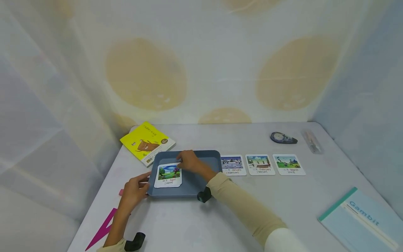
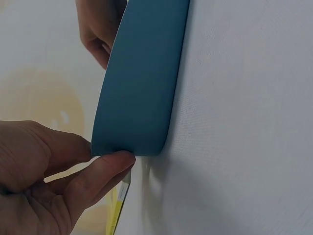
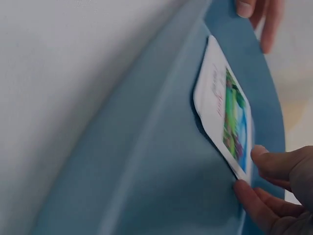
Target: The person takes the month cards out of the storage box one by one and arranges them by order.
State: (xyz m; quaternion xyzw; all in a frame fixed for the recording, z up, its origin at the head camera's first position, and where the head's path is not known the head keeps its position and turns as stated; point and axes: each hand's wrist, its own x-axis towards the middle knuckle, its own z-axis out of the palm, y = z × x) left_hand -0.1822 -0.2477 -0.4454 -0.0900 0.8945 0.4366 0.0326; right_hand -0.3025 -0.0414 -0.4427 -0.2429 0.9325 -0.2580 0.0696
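Head view shows left hand (image 1: 134,191) pinching the tray (image 1: 192,183), right hand (image 1: 190,162) pinching the April card (image 1: 168,175).

I saw a yellow book (image 1: 143,138) on the bench (image 1: 239,213) just beyond the left fingers (image 2: 110,169), and a magenta set square (image 1: 100,233) on their near side. Well to the right of the right fingers (image 3: 254,203) lay a correction tape (image 1: 283,138), a clear packet (image 1: 312,141) and, nearer, a pale blue notebook (image 1: 362,220) marked Gambit. A yellow-spotted curtain (image 1: 220,63) hung behind.
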